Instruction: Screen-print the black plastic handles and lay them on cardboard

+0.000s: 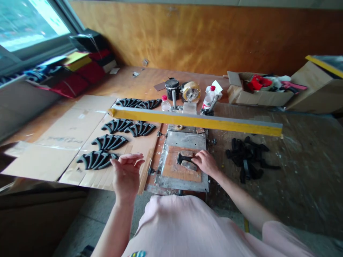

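Observation:
My right hand (206, 162) pinches one end of a black T-shaped piece (184, 159), which looks like a handle. That piece lies on a fixture with small raised metal blocks, mounted on a brown board (171, 167) over a grey metal plate (184, 140). My left hand (127, 175) is raised left of the plate, fingers bent, thumb apart, nothing visible in it. Beyond it, several rows of black curved pieces (109, 142) are lined up on flat cardboard (64, 137). Right of the plate lies a loose heap of similar black pieces (248, 157).
A yellow-edged bar (198, 121) crosses above the plate. Behind it stand a black tin (172, 88), a tape roll (191, 92) and two red-capped bottles, one clear (165, 104), one labelled (208, 98). An open carton (258, 96) with red and pink items sits back right; red boxes (68, 84) back left.

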Demonstrator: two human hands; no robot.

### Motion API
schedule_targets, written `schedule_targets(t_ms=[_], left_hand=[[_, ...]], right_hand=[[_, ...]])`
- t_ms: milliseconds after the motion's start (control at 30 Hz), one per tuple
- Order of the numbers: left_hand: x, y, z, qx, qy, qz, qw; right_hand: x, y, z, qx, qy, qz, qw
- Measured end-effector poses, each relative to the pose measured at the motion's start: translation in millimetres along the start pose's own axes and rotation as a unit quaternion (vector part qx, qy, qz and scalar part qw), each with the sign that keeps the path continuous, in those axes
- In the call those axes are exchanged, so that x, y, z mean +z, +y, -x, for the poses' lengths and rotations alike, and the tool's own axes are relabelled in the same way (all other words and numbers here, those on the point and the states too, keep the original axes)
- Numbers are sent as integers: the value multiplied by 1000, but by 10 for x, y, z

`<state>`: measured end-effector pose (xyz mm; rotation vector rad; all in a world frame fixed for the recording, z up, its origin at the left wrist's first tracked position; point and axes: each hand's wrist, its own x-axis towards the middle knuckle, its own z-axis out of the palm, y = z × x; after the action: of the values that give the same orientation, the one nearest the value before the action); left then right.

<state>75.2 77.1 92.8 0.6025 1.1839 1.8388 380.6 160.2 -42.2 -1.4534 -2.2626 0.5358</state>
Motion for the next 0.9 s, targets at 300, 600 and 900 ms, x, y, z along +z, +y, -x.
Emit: schedule_targets(t_ms=[300,600,900], left_hand=[[-130,-119,4,-46,-56,3,997],[-146,-234,-1,-71,-64,-4,995],[-102,-228,26,-66,-47,-16,997]], right_hand=[[81,-432,7,70,-52,109,990],[8,-394,142,-35,-68,77,994],[-132,-230,113,-48,-24,-29,998]])
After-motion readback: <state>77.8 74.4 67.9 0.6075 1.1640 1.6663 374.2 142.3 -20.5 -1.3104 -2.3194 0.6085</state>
